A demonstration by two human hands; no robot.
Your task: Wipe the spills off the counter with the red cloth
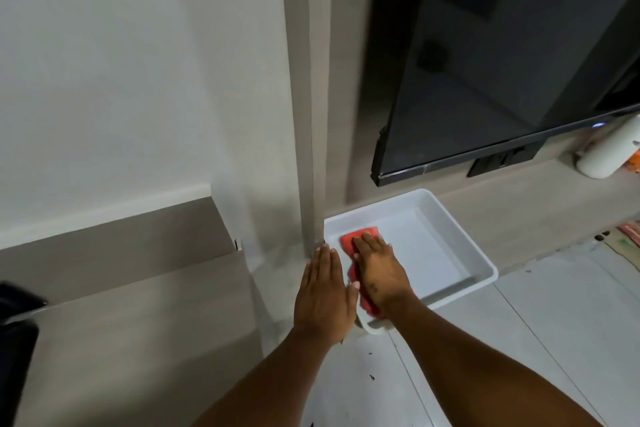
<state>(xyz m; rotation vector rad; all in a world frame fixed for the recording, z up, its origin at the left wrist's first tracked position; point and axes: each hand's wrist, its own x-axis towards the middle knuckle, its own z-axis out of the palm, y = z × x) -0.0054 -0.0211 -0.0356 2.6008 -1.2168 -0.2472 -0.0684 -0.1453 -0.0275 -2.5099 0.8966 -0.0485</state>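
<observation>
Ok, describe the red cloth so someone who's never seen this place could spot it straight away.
Find the big black screen on the wall; just below it a white tray sits on the pale ledge. The red cloth lies at the tray's left end under the right hand, the only bright red thing on white.

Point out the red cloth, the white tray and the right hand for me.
red cloth (349, 240): head view, far corner showing beyond the fingers.
white tray (460, 229): head view, right rim.
right hand (379, 267): head view, back of the hand, flat on the cloth.

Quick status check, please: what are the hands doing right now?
Right hand flat on red cloth inside white tray. Left hand open, beside tray's left rim. Nothing blocking.
</observation>
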